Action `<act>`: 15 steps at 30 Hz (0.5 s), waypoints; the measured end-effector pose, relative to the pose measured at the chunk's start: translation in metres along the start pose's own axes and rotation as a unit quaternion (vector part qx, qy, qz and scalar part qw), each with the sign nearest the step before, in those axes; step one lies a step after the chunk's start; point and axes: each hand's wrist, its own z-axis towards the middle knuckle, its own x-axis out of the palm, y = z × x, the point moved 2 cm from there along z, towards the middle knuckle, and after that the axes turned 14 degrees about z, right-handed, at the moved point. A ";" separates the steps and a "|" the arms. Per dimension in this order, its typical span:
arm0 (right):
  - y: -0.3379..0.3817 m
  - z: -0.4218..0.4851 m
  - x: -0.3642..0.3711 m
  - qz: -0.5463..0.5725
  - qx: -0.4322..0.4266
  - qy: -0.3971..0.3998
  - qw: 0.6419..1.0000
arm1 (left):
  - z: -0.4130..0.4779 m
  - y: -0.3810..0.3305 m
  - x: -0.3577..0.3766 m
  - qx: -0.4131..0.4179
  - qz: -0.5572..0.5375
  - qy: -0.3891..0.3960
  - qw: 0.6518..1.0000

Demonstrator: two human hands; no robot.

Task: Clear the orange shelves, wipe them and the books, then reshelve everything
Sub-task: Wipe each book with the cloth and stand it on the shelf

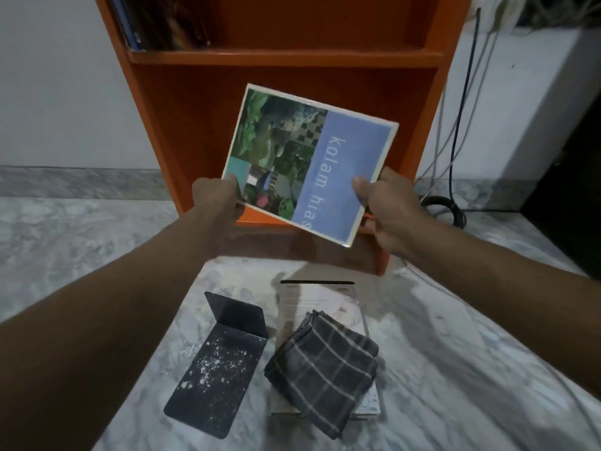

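I hold a book with a blue band and garden photos on its cover, tilted, in front of the orange shelf unit. My left hand grips its lower left corner. My right hand grips its lower right edge, thumb on the cover. The lower shelf compartment behind the book looks bare. The upper shelf holds a few books at its left. On the floor below, a folded grey checked cloth lies on a stack of pale books.
A black metal bookend, flecked with white dust, lies on the marble floor left of the stack. Cables hang down right of the shelf unit, beside a white cabinet and a dark object at the far right.
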 end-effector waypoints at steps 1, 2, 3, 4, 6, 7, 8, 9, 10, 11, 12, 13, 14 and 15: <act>0.016 -0.002 0.002 -0.038 -0.037 0.006 0.999 | 0.001 0.000 -0.007 0.029 0.101 -0.002 0.994; 0.031 -0.005 0.004 -0.083 -0.076 0.017 0.994 | 0.001 -0.001 -0.013 0.062 0.184 -0.014 0.981; 0.046 -0.008 0.008 -0.142 -0.112 0.033 0.983 | -0.003 -0.004 -0.018 0.096 0.232 -0.023 0.968; 0.061 -0.011 0.012 -0.212 -0.147 0.055 0.964 | -0.008 -0.007 -0.023 0.142 0.249 -0.025 0.958; 0.085 -0.017 0.025 -0.345 -0.204 0.117 0.909 | -0.023 -0.015 -0.025 0.244 0.273 0.053 0.929; 0.095 -0.020 0.033 -0.394 -0.221 0.150 0.879 | -0.032 -0.016 -0.024 0.268 0.286 0.120 0.912; 0.103 -0.022 0.041 -0.428 -0.230 0.179 0.856 | -0.041 -0.015 -0.023 0.278 0.299 0.185 0.894; 0.110 -0.024 0.048 -0.449 -0.238 0.203 0.837 | -0.051 -0.015 -0.022 0.277 0.305 0.236 0.880; 0.116 -0.026 0.055 -0.465 -0.246 0.220 0.821 | -0.060 -0.016 -0.023 0.266 0.295 0.262 0.879; 0.120 -0.027 0.061 -0.475 -0.256 0.230 0.810 | -0.067 -0.017 -0.024 0.258 0.275 0.271 0.886; 0.124 -0.027 0.065 -0.480 -0.268 0.230 0.803 | -0.071 -0.018 -0.026 0.253 0.249 0.269 0.895; 0.127 -0.026 0.068 -0.477 -0.284 0.223 0.801 | -0.073 -0.020 -0.028 0.249 0.225 0.257 0.906; 0.129 -0.025 0.070 -0.469 -0.311 0.205 0.801 | -0.074 -0.022 -0.032 0.242 0.206 0.239 0.917; 0.129 -0.023 0.070 -0.465 -0.348 0.170 0.796 | -0.074 -0.024 -0.035 0.232 0.191 0.222 0.928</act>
